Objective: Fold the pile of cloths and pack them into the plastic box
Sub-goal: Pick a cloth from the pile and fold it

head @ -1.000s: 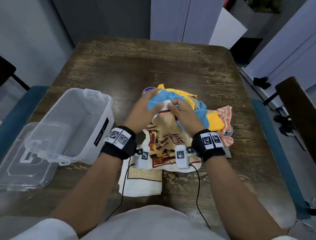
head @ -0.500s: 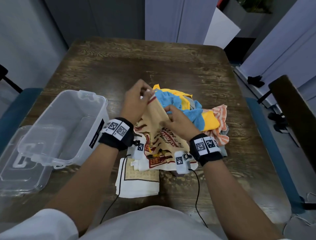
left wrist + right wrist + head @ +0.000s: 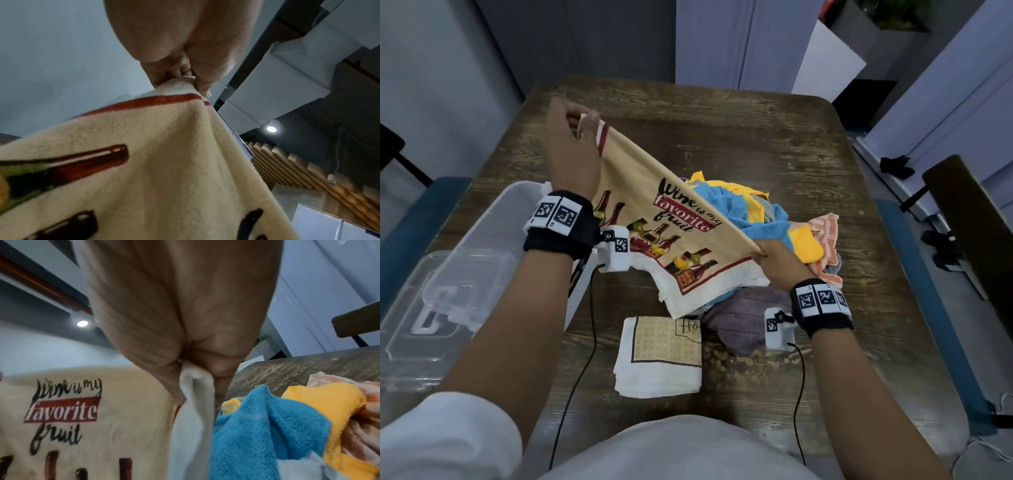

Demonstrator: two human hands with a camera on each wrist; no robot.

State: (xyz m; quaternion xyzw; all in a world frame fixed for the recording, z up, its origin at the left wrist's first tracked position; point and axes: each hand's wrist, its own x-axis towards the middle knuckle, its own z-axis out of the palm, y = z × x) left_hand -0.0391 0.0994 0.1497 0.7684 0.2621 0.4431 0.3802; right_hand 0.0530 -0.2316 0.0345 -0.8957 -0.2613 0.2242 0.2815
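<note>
A beige wine-print towel (image 3: 654, 212) (image 3: 164, 170) (image 3: 82, 410) is stretched in the air above the table. My left hand (image 3: 582, 123) (image 3: 185, 78) pinches one white-edged corner, raised at the far left. My right hand (image 3: 763, 251) (image 3: 195, 369) pinches the opposite corner, low beside the cloth pile (image 3: 774, 219) (image 3: 267, 415) of blue, yellow, orange-striped and grey cloths. The towel's lower edge hangs loose. A clear plastic box (image 3: 493, 246) stands at the left, partly behind my left forearm.
One folded white-and-tan cloth (image 3: 661, 356) lies near the table's front edge. A purple-grey cloth (image 3: 743, 318) lies next to it, under my right wrist. The box's clear lid (image 3: 421, 318) rests at the front left. A dark chair (image 3: 969, 219) stands to the right of the wooden table (image 3: 722, 137).
Both hands have pulled the wine towel out of the pile and spread apart. The left hand rose up and to the far left, the right hand drew back toward me.
</note>
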